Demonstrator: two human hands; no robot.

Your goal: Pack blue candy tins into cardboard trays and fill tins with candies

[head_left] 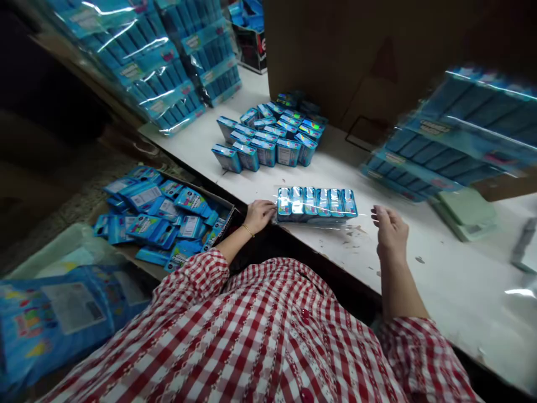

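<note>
A row of several small blue packs point(322, 202) lies in a clear plastic wrapper point(310, 225) on the white table, close to its front edge. My left hand point(260, 215) is at the left end of this row, fingers closed on the edge of the clear plastic. To the right of the row, my right hand point(391, 229) is raised over the table with loosely bent fingers. A gap separates it from the wrapped row, and I see nothing in it. Behind the row stand loose blue packs point(263, 151), grouped upright.
At my left, a cardboard box point(226, 224) holds a heap of blue packs, beside a large blue printed bag point(75, 313). Wrapped stacks point(155, 73) stand at the back left, another stack point(444, 140) at the right. A pale green block point(465, 212) sits beneath that.
</note>
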